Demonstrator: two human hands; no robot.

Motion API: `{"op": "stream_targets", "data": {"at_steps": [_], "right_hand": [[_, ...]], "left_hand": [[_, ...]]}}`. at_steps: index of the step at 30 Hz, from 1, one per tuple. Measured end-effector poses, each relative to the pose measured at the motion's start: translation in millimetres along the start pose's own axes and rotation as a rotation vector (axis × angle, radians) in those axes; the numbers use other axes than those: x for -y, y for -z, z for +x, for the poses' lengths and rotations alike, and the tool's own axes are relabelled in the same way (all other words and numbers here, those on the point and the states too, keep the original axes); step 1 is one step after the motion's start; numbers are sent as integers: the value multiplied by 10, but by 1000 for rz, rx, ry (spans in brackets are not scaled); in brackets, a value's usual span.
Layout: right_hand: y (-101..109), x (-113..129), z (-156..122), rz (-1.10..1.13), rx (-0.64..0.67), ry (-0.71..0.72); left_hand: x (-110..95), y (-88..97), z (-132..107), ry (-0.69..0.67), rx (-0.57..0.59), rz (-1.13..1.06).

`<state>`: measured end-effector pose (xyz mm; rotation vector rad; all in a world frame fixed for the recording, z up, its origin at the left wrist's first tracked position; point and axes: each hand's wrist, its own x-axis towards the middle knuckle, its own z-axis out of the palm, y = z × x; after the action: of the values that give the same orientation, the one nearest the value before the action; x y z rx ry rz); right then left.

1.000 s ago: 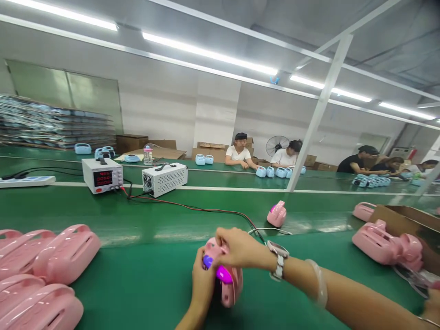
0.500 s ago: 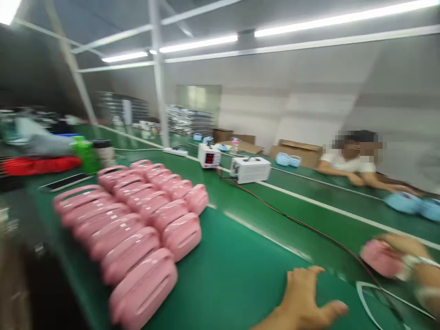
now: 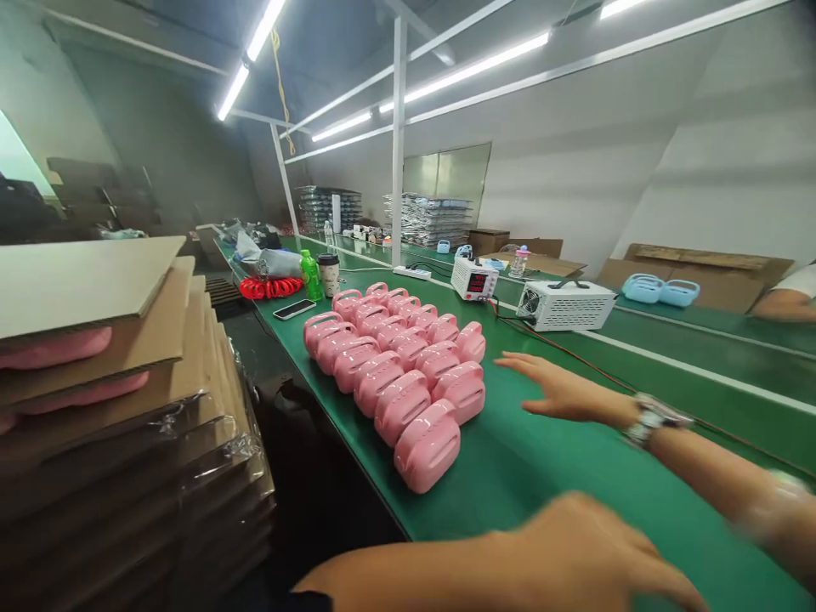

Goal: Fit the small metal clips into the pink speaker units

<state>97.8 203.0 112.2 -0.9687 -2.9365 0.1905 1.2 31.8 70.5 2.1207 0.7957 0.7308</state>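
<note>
Several glossy pink plastic housings with moulded carry handles stand in close rows on the green bench. My right hand, with a watch on its wrist, reaches over the bench from the right. Its fingers are stretched out and hold nothing, just right of the end housing in the back row. My left hand is low in the foreground, nearer to me, blurred by motion. A finger extends toward the lower right, and nothing shows in this hand.
At left rises a stack of cardboard sheets with pink parts between them. A phone, green bottle and cup stand beyond the housings. Across the bench are a power supply, a white vented box and blue housings.
My view has swung left, bringing the cardboard stack in. My right hand has let go of a pink housing, now out of sight, and moved toward the rows. My left hand has turned toward the right.
</note>
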Motion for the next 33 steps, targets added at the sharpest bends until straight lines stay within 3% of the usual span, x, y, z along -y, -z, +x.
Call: {"op": "stream_targets", "data": {"at_steps": [2,4,6,8,10,17,21,24,27,33], "right_hand": [[-64,433,479,-29,-28,74],[-97,729,876,-43,-39,100],[-128,878,1153,-71,-35,78],[-167,924,1293,-107,-20,39],[-209,917,1303,-139,-7,8],[-222,822,809,-140,-23,-10],[-82,662,418,-142,-45,-93],[78,435,-56,-148,-27,-202],[209,192,-714,-164,1,-380],[161,-32,-1982,-237,2,-793]], "left_hand": [[-21,531,-457,71,-318,201],[62,981,-796,276,-558,496],[208,1272,-1007,500,-531,618],[356,1386,-1110,591,-425,611],[458,1365,-1132,607,-406,592],[530,1082,-995,517,-648,545],[515,1040,-875,470,-624,444],[436,1011,-632,371,-553,357],[349,899,-214,242,-458,277],[326,373,638,118,-336,191]]}}
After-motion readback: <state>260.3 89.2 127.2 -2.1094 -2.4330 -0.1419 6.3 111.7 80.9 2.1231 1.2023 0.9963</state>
